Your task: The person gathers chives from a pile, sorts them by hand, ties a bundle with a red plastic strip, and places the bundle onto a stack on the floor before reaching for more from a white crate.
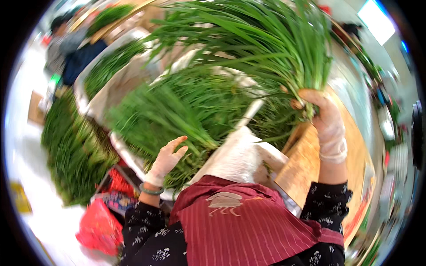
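Note:
My right hand (pixel 329 116), in a pale fingerless glove, is closed round the base of a large bunch of garlic chives (pixel 284 42). Its long green leaves fan out up and to the left. Lower on the left, my gloved left hand (pixel 163 163) has its fingers spread and holds nothing. Right beside those fingers lies a motion-blurred bundle of chives (pixel 171 113), on top of more chives (pixel 222 91) heaped in a white-lined container. The white lining (pixel 237 153) hangs over the container's near edge, against my red apron (pixel 248 221).
A wooden board (pixel 301 164) lies at my right. Another white container (pixel 82 95) of chives stands farther left, near a person (pixel 66 51). More chives (pixel 73 146) are piled on the floor, with a red plastic bag (pixel 101 226) nearer me.

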The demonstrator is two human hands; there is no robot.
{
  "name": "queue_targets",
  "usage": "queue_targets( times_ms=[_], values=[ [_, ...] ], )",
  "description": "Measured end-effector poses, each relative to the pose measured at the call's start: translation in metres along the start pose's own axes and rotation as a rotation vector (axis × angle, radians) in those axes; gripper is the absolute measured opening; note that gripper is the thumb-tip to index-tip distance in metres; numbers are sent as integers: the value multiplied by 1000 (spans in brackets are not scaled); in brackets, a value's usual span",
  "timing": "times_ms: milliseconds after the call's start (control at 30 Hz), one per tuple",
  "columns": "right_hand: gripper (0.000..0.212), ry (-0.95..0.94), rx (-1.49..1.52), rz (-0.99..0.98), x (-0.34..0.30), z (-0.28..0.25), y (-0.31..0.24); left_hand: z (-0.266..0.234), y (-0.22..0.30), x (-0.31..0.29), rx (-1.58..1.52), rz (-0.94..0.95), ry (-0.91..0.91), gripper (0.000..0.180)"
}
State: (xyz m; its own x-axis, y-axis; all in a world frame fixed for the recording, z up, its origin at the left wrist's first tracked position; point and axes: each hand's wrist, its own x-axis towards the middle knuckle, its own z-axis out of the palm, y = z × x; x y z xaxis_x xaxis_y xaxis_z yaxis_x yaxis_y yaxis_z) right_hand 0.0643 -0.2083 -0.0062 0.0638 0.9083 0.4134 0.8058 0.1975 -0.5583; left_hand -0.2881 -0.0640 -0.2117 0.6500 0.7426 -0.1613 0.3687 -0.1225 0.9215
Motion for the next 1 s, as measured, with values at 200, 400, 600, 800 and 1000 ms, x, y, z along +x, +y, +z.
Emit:
queue_targets(
  times_ms=[200, 400, 600, 800, 1000],
  values=[
    [21, 362, 1071, 603, -66, -59, 24, 116, 143, 59, -665, 178, -718, 73],
    [15, 595, 1170, 824, -180, -67, 44, 283, 195, 124, -1030, -173, -1092, 84],
    [25, 541, 1249, 1212, -275, -20, 66, 364, 235, 155, -1115, -478, -896, 53],
    [48, 304, 1043, 1246, -302, -56, 43, 376, 235, 182, -807, -561, -783, 21],
    [35, 263, -262, 1203, -364, -95, 75, 380, 230, 204, -584, -463, -887, 19]
  ],
)
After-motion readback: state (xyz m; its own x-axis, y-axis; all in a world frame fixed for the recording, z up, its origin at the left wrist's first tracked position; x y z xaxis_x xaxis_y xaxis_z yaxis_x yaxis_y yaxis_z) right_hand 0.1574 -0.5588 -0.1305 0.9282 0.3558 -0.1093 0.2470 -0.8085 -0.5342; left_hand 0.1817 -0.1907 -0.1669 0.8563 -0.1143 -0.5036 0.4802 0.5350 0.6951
